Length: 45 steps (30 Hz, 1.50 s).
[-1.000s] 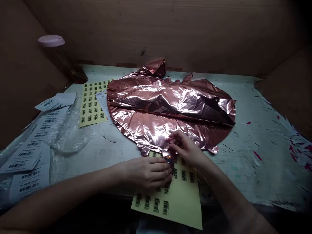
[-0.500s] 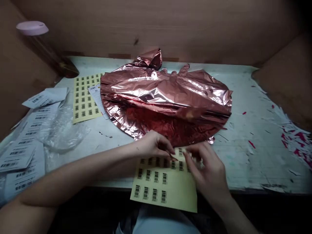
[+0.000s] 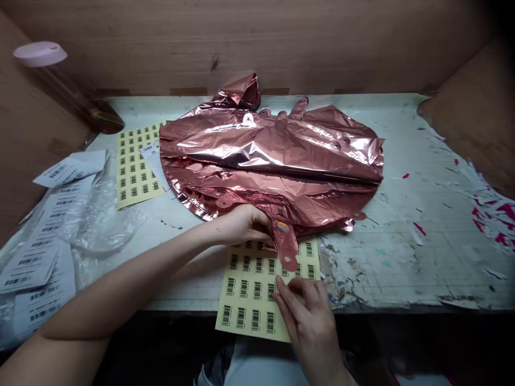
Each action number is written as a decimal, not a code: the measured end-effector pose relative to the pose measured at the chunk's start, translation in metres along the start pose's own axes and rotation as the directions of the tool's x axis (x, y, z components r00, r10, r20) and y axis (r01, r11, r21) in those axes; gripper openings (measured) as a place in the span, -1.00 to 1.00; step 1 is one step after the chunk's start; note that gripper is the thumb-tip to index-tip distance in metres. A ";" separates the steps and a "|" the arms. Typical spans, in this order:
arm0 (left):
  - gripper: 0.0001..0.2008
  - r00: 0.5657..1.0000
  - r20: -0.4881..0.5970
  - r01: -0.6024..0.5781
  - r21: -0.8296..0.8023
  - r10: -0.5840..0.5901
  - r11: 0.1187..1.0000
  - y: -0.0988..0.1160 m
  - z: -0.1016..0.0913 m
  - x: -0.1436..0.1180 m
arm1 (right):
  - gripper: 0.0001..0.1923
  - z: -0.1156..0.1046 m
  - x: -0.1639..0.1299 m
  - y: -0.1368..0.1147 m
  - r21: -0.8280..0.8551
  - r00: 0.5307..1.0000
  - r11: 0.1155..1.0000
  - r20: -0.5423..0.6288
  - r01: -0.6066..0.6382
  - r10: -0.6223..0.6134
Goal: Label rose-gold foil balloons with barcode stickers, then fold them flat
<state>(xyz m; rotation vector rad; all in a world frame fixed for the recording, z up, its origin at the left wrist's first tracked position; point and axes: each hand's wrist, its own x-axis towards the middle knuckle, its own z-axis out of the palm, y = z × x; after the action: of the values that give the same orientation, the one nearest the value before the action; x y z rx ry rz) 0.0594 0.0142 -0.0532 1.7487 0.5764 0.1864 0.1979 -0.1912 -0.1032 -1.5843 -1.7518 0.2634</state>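
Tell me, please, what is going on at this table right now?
A person is working on a flattened rose-gold foil balloon on a worn table. The left hand pinches the balloon's near edge by its tab, which hangs over a yellow barcode sticker sheet. The right hand rests its fingers on that sheet.

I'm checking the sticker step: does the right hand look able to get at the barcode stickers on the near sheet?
Probably yes. The right hand already rests on the barcode sticker sheet, fingers on the printed rows. The balloon's foil tab, pinched by the left hand, covers only some of the top rows.
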 end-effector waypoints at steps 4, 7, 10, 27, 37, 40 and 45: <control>-0.82 1.000 0.026 0.008 0.027 -0.009 1.000 0.001 -0.002 -0.004 | -0.63 -0.001 -0.001 -0.001 -0.065 0.998 0.996 0.003 0.061 -0.061; -0.82 0.998 -0.011 0.056 -0.024 -0.056 0.998 -0.007 -0.001 0.000 | -0.71 -0.001 0.000 0.001 -0.047 0.998 0.997 0.014 0.055 -0.054; -0.78 0.997 -0.038 0.059 -0.019 -0.059 0.998 -0.011 -0.003 0.004 | -0.82 -0.001 0.002 0.002 0.013 0.999 0.999 0.037 -0.030 0.029; -0.76 0.991 -0.034 0.116 -0.291 -0.132 0.950 -0.016 -0.010 0.008 | -0.89 0.007 0.008 -0.001 0.027 0.977 0.979 0.083 -0.202 0.199; -0.75 0.992 -0.091 0.059 -0.236 -0.083 0.970 -0.017 -0.005 0.012 | -0.87 0.004 0.008 -0.001 -0.025 0.997 1.000 0.070 -0.014 0.015; -0.78 0.994 -0.081 0.052 -0.243 -0.074 0.969 -0.017 -0.007 0.012 | -0.84 -0.002 0.000 -0.004 0.148 0.995 0.987 0.077 0.056 -0.068; -0.69 0.991 -0.068 0.098 -0.228 -0.116 0.969 -0.011 -0.005 0.012 | -0.70 -0.024 -0.008 -0.011 0.499 0.997 0.866 0.056 0.021 -0.056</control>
<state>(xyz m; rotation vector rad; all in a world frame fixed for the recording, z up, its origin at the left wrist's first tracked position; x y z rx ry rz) 0.0646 0.0262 -0.0639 1.4926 0.6804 0.2375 0.2047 -0.2086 -0.0833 -1.1710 -1.5944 0.7002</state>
